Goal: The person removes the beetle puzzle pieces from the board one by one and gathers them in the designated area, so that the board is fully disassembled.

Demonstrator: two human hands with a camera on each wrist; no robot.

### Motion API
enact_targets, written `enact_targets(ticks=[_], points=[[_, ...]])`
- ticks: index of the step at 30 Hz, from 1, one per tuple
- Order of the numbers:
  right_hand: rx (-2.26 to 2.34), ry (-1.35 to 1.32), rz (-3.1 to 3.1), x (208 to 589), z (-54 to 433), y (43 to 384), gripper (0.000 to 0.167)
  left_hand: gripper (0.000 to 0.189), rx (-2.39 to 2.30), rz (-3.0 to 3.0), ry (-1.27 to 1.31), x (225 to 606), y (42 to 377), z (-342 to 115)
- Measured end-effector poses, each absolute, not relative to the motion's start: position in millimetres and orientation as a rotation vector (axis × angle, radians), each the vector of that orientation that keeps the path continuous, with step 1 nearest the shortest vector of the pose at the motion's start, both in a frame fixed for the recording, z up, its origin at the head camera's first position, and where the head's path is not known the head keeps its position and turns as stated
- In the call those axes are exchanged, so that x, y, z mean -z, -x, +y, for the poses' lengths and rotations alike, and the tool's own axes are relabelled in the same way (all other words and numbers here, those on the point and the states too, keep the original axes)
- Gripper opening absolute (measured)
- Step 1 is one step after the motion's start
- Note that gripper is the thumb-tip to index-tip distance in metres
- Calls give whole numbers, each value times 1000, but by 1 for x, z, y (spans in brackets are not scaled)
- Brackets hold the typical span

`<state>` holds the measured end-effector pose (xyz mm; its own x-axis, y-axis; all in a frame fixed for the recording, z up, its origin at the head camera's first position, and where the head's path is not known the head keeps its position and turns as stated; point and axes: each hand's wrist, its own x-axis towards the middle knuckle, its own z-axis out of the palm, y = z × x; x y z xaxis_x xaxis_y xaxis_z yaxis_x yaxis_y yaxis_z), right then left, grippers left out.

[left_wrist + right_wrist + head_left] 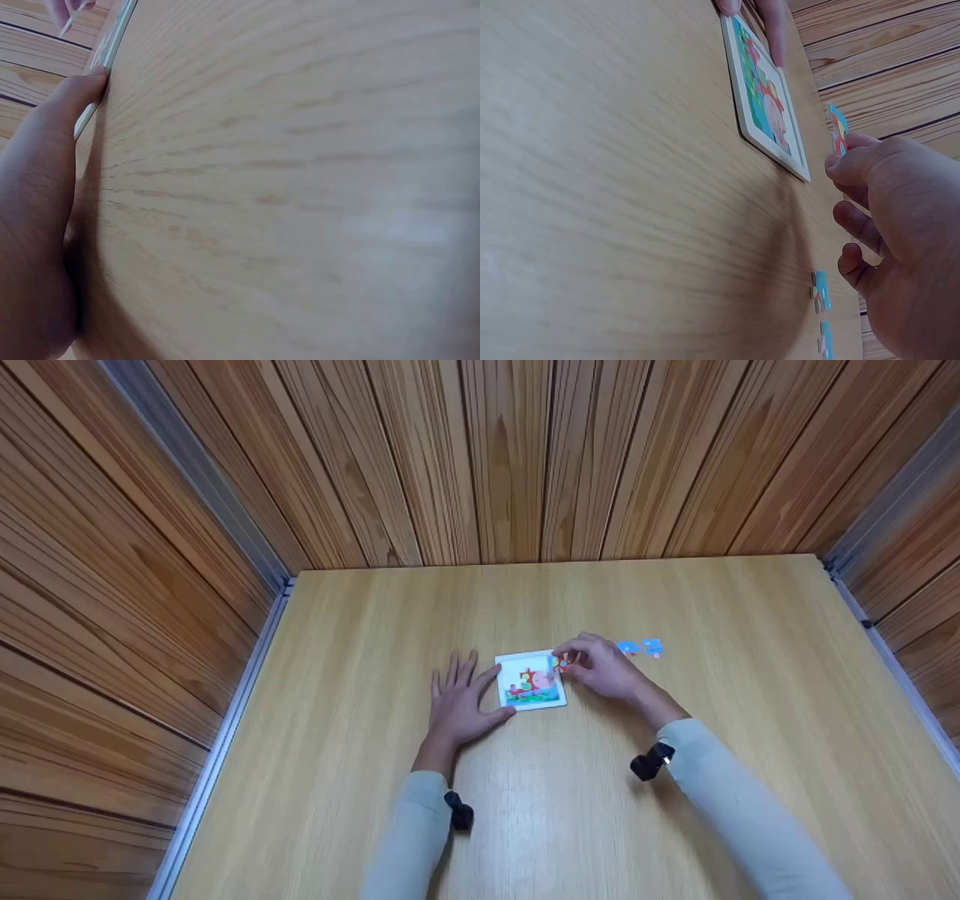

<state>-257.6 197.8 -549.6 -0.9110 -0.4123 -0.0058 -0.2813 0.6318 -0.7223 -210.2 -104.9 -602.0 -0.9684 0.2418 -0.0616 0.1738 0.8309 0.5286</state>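
Observation:
A white-framed jigsaw puzzle (529, 690) lies on the table, its lower part filled with a cartoon picture and its upper part white. My left hand (461, 709) rests flat beside it with fingers spread; the thumb and forefinger touch the frame's left side. Above the frame's upper right corner, my right hand (600, 667) pinches a puzzle piece (838, 129) coloured blue, red and yellow between thumb and fingers. In the right wrist view this piece is raised off the board, tilted on edge. Only the left thumb and palm show clearly in the left wrist view.
Two loose blue puzzle pieces, one nearer (628, 647) and one farther right (653, 647), lie just beyond my right hand. Wooden plank walls (510, 465) with grey metal edging enclose the wooden table (375, 622) at the back and sides. Each wrist carries a small black camera.

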Motion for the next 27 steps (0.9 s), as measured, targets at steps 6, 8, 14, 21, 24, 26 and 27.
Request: enact_targets(ticks=[6, 8, 14, 21, 24, 26, 27], points=[[1129, 526, 2682, 548, 210, 257, 32, 92, -827, 2885, -342, 604, 210, -105], [1123, 525, 2690, 548, 214, 258, 32, 92, -836, 2886, -345, 604, 210, -105], [1097, 529, 2718, 547, 226, 259, 31, 93, -839, 2888, -351, 605, 210, -106], [1090, 515, 2741, 548, 240, 259, 30, 94, -869, 2884, -364, 606, 211, -107], [1084, 512, 2754, 548, 246, 259, 30, 93, -861, 2885, -363, 606, 210, -106], [1085, 506, 2760, 548, 250, 258, 30, 93, -859, 2884, -358, 605, 210, -106], [1087, 503, 2763, 548, 252, 258, 30, 93, -856, 2883, -353, 605, 210, -106]])
